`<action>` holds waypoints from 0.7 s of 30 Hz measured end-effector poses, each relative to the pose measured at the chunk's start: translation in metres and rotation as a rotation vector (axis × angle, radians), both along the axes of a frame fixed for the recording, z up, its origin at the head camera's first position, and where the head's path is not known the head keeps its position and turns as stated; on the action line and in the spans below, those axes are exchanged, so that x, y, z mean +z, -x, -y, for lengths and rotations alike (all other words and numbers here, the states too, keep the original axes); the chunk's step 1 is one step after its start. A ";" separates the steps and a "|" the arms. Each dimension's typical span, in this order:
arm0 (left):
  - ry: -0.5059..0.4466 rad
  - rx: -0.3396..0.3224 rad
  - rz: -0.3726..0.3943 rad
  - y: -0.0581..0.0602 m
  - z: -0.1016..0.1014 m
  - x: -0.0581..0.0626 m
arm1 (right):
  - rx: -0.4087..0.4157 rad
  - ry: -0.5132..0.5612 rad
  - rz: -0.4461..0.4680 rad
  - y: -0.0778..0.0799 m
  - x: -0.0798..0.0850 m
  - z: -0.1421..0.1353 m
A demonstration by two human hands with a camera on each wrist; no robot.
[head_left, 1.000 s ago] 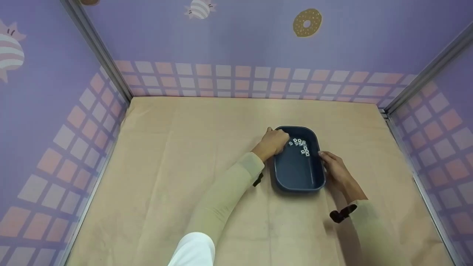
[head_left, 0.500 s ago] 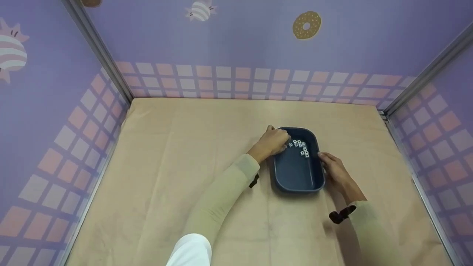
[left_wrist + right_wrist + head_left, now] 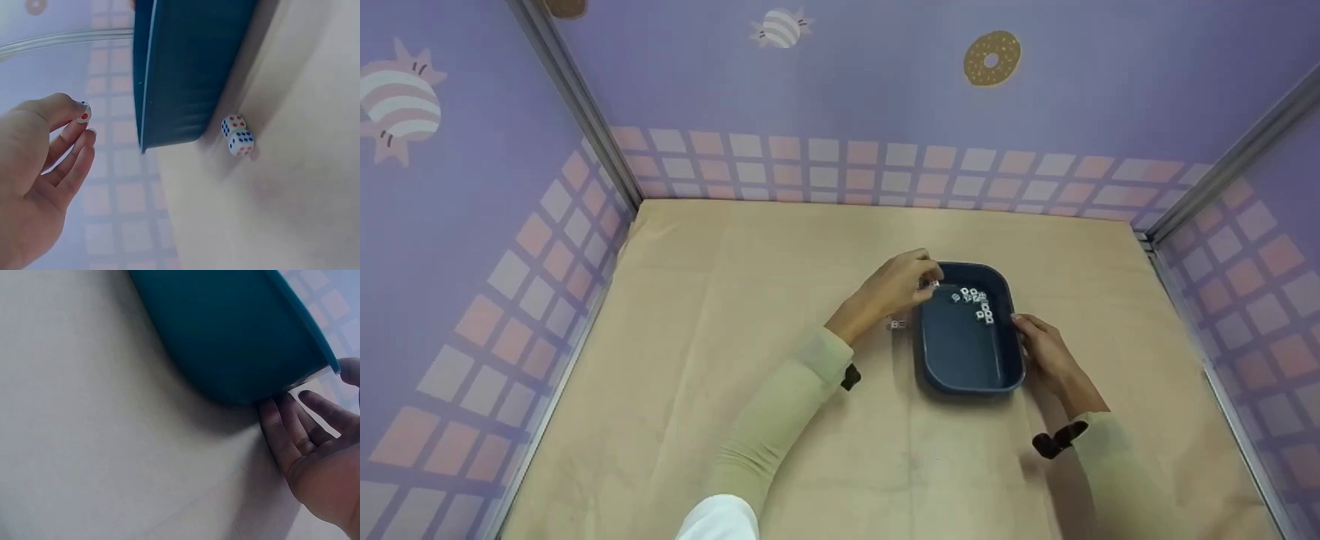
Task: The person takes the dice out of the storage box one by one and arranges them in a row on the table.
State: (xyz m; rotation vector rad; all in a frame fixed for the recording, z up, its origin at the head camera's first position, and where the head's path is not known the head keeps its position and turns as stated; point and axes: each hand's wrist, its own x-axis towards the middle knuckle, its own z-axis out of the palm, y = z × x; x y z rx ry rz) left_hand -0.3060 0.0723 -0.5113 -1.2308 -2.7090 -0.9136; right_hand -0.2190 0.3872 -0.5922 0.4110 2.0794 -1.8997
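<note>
In the head view a dark blue rectangular bin [image 3: 967, 352] stands right of the middle, with several small white dice [image 3: 987, 309] on its floor toward the far end. My left hand [image 3: 889, 291] is raised by the bin's left rim, and its thumb and fingertips pinch one white die [image 3: 84, 114] with a red dot showing. Two more dice [image 3: 238, 135] lie side by side on the table, close to the bin's left outer wall. At the opposite side, my right hand [image 3: 1046, 354] holds the bin, thumb at the rim and fingers against the lower outer wall.
A beige cloth [image 3: 780, 300] covers the table. Purple walls with a checked band [image 3: 840, 172] enclose it at the back and both sides, with metal corner posts [image 3: 585, 105].
My left hand has drawn back leftward from over the bin's far left corner, a die now showing in its fingertips. Two dice beside the bin have come into sight. The right hand stays put.
</note>
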 end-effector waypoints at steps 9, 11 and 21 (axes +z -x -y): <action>-0.215 0.124 0.156 -0.034 0.045 -0.024 | -0.011 -0.014 -0.022 -0.002 0.000 0.000; -0.232 0.146 0.189 -0.039 0.052 -0.034 | -0.010 -0.017 -0.018 -0.001 -0.001 -0.001; -0.156 0.258 0.278 -0.043 0.061 -0.076 | -0.008 -0.002 -0.001 0.000 0.004 0.002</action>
